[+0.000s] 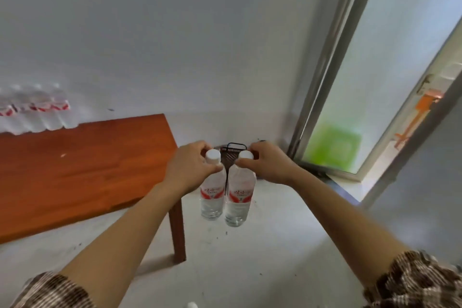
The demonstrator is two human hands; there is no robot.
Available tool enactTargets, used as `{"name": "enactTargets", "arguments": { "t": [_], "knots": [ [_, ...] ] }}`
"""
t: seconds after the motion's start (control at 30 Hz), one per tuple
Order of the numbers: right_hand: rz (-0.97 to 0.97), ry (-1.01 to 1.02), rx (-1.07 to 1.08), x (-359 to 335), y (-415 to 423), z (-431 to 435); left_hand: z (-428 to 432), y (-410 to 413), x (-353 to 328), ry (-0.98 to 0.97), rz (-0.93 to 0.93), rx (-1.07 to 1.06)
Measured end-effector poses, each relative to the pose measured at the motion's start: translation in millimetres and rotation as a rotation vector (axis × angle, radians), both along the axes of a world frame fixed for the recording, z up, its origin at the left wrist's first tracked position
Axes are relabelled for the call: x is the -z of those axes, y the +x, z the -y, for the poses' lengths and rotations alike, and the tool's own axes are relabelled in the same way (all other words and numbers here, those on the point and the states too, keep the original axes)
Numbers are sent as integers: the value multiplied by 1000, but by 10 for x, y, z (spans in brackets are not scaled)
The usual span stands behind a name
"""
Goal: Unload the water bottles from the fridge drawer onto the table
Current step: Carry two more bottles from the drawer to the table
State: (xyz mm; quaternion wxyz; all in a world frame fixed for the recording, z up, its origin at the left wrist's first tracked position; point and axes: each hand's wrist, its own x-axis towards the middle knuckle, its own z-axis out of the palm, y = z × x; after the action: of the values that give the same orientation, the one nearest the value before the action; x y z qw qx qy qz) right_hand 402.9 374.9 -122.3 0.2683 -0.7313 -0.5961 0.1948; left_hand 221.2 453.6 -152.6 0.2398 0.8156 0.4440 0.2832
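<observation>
Carrying stage, two bottles in transit. Left hand (192, 167) pinches the neck of the left water bottle (212, 191) just under its white cap; right hand (268, 165) holds the right water bottle (239, 197) the same way. Both bottles hang upright side by side, almost touching, over the floor just off the corner of the wooden table (87, 170); neither is set down yet.

Done so far, by judgement: a row of bottles with red labels (32, 112) stands at the far left of the table against the wall, blurred, count not readable.

Left: place these two. Fridge drawer not in view, so what remains in it cannot be told.

Contents: both held bottles are capped and look full of clear water.

Behind them on the floor, a dark slotted plastic item (233, 152), type unclear.
</observation>
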Motion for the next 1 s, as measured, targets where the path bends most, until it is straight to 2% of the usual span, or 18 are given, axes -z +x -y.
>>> {"name": "enactTargets", "arguments": {
  "t": [0.4, 0.7, 1.0],
  "knots": [
    [52, -86, -361, 318, -881, -2725, -2072, -1060, 250, -95, -74, -274],
    [65, -94, -414, 448, -1547, -4372, -3427, -1652, 201, -80, -73, -447],
    [62, -98, -429, 409, -2186, -5792, -4844, -2278, 224, -85, -95, -476]
  ]
}}
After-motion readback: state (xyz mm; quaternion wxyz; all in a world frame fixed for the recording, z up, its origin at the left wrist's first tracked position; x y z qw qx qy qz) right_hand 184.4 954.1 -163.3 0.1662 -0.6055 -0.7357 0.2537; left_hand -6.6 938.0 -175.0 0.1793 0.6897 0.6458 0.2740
